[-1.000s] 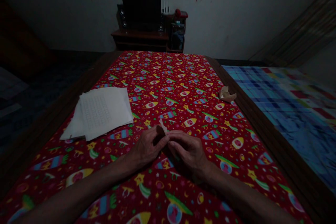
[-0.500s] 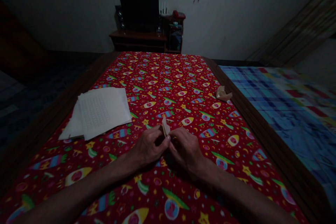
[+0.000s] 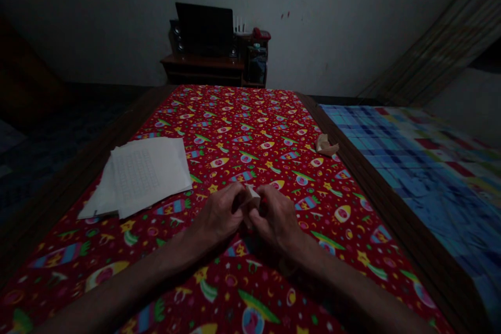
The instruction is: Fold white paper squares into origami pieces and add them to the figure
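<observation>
Between my two hands is a small piece of folded paper (image 3: 252,195), pale, with a pointed tip showing above the fingers. My left hand (image 3: 222,212) grips it from the left, thumb and fingers pinched together. From the right, my right hand (image 3: 277,217) pinches the other side with curled fingers. Much of the paper is hidden behind the fingers. Both hands are just above a red patterned cloth (image 3: 242,135). Another folded paper piece (image 3: 326,146), tan and boat-like, sits apart near the cloth's right edge.
A stack of white paper sheets (image 3: 151,175), the top one printed, lies on the left of the cloth. Beyond the far end stand a dark monitor (image 3: 204,28) and a red telephone (image 3: 261,34). Blue checked bedding (image 3: 376,151) is on the right.
The folded paper has turned and sits lower between my fingers, its tip less raised. My hands have parted slightly around it. The view has tilted up a little.
</observation>
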A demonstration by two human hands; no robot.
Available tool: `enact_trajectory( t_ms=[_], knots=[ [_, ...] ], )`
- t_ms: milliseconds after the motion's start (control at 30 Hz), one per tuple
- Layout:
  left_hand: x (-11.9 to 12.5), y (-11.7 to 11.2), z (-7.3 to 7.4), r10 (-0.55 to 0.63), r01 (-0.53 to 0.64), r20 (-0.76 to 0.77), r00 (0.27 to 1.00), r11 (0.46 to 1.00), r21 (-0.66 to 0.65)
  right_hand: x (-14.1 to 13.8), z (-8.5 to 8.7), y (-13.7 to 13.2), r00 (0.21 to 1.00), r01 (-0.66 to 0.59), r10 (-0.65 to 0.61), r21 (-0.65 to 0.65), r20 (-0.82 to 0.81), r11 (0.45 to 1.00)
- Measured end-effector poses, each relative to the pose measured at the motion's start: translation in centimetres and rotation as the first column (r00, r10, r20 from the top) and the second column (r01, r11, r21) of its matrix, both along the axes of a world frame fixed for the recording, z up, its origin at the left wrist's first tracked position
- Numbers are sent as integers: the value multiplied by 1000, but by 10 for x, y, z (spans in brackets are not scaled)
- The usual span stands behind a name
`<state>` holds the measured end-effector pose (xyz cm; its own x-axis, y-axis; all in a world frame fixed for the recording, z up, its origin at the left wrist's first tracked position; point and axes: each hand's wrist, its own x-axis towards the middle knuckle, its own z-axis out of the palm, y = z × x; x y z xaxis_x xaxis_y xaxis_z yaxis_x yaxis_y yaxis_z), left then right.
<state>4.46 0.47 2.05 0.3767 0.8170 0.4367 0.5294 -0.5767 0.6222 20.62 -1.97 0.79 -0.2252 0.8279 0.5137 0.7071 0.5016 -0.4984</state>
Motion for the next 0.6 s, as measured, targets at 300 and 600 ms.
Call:
enact_trajectory(
  t_ms=[300,600],
  knots=[
    [-4,12,2,70,-70,-25,997,998,-6,12,10,22,999,-31,28,-143,-23,989],
    [-12,18,-25,52,-78,-167,985,984,-159,19,-11,22,997,-69,74,-240,10,968]
  ],
)
